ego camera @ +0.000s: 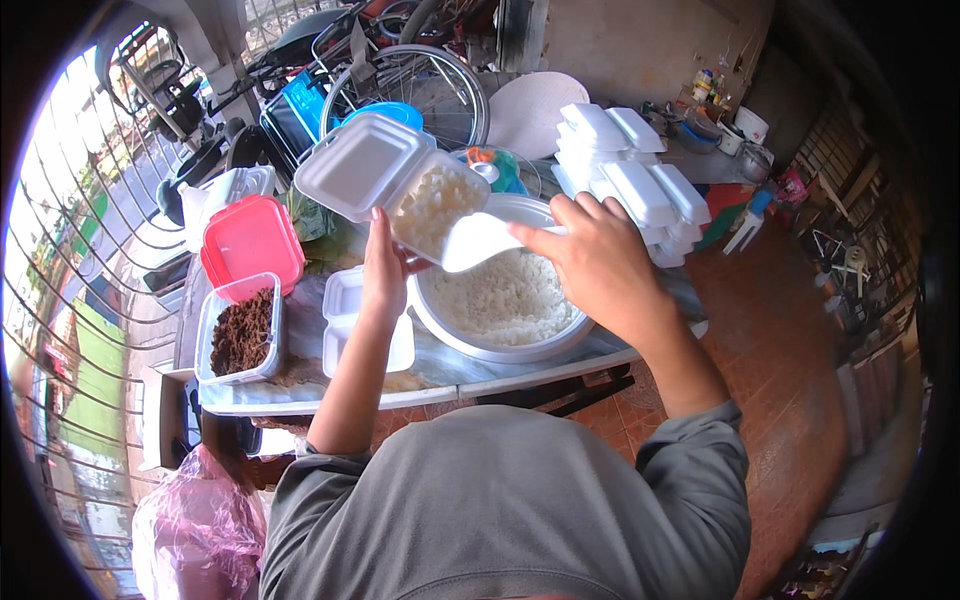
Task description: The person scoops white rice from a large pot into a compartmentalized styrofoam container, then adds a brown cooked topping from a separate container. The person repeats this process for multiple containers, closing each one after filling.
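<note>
My left hand (386,270) grips an open white foam clamshell box (360,165), tilted above the table, with white rice (442,202) in its lower half. In my right hand (600,255) is a white rice paddle (480,240), its blade against the near edge of that box. Below both hands stands a round white tub (499,352) holding more rice (502,300). A second open foam box (390,349) lies to the left of the tub, partly hidden by my left forearm. Farther left, a clear plastic container (277,349) holds brown shredded food (241,334).
Closed foam boxes (637,191) are stacked at the back right of the marble-patterned table (442,375). A red lid (255,240) leans behind the brown food, near green leaves (319,225). A bicycle wheel (405,90) stands beyond. A pink plastic bag (199,525) is at lower left.
</note>
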{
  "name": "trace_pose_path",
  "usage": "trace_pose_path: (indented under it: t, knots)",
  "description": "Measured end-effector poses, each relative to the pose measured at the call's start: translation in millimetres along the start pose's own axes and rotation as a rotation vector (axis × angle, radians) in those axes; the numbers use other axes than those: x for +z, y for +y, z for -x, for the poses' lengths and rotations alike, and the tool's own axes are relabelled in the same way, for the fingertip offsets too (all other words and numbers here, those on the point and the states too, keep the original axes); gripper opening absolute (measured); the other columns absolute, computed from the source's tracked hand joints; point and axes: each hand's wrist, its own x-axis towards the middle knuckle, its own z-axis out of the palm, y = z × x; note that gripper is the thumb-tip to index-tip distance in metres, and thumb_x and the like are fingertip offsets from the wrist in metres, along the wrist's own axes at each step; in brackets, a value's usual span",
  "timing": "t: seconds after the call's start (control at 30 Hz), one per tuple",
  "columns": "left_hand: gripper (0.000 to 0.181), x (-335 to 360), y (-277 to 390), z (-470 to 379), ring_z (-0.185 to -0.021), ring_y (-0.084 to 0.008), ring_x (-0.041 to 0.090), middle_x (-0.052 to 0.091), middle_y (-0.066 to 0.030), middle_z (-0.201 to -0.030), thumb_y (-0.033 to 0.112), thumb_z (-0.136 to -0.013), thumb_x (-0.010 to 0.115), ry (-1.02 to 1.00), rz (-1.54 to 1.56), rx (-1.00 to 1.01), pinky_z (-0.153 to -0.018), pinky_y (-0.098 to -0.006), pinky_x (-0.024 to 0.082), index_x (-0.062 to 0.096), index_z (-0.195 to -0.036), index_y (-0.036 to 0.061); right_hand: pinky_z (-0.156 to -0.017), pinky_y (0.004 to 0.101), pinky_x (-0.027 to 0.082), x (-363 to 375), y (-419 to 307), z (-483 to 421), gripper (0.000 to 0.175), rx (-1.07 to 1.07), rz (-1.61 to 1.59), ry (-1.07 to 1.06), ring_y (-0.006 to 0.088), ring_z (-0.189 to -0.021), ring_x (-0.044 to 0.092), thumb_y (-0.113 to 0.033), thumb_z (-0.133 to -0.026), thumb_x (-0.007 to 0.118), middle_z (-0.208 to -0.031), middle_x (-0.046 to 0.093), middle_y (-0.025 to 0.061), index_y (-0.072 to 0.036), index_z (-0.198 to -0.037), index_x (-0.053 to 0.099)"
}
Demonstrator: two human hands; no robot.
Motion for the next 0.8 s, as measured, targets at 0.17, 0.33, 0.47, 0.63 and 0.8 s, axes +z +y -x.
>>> trace_pose_path:
  t: [0.17, 0.33, 0.47, 0.63, 0.8]
  knots:
    - [0.067, 6, 6, 3, -0.107, -0.0290, 0.066, 0.058, -0.0169, -0.129, 0.058, -0.102, 0.031, -0.017, 0.002, -0.010, -0.077, -0.0435, 0.061, 0.034, -0.146, 0.0068, -0.080, 0.0371, 0.044, 6, 28, 11, 0.037, 0.100, 0.125, 0.002, 0.0241, -0.091, 0.057, -0.007, -0.082, 0.066, -0.092, 0.058, 0.0072, -0.022, -0.115, 0.073]
    - [0.068, 5, 4, 6, -0.109, -0.0293, 0.066, 0.057, -0.0176, -0.130, 0.058, -0.102, 0.031, -0.033, -0.014, -0.017, -0.077, -0.0437, 0.062, 0.034, -0.146, 0.0067, -0.080, 0.0376, 0.043, -1, 23, 11, 0.037, 0.142, 0.098, 0.035, 0.0243, -0.092, 0.056, -0.007, -0.082, 0.066, -0.092, 0.058, 0.0069, -0.023, -0.114, 0.073]
    - [0.070, 5, 2, 5, -0.109, -0.0292, 0.066, 0.057, -0.0177, -0.131, 0.059, -0.101, 0.032, -0.017, -0.011, -0.010, -0.077, -0.0429, 0.062, 0.035, -0.146, 0.0056, -0.081, 0.0375, 0.043, 2, 4, 11, 0.040, 0.065, 0.036, 0.008, 0.0249, -0.093, 0.056, -0.004, -0.081, 0.065, -0.094, 0.059, 0.0071, -0.022, -0.115, 0.073]
    - [0.070, 6, 6, 5, -0.108, -0.0296, 0.066, 0.057, -0.0185, -0.131, 0.059, -0.101, 0.032, -0.015, -0.017, -0.017, -0.076, -0.0433, 0.062, 0.036, -0.145, 0.0043, -0.081, 0.0373, 0.043, 17, 30, 12, 0.040, 0.134, 0.138, 0.057, 0.0250, -0.092, 0.055, -0.005, -0.081, 0.065, -0.091, 0.057, 0.0064, -0.023, -0.116, 0.073]
    - [0.069, 0, 6, 9, -0.107, -0.0293, 0.067, 0.058, -0.0188, -0.129, 0.058, -0.102, 0.033, 0.013, 0.033, -0.025, -0.075, -0.0445, 0.062, 0.037, -0.144, 0.0032, -0.081, 0.0379, 0.043, 4, 22, 13, 0.039, 0.182, 0.117, 0.077, 0.0252, -0.092, 0.055, -0.007, -0.082, 0.066, -0.091, 0.056, 0.0054, -0.024, -0.116, 0.073]
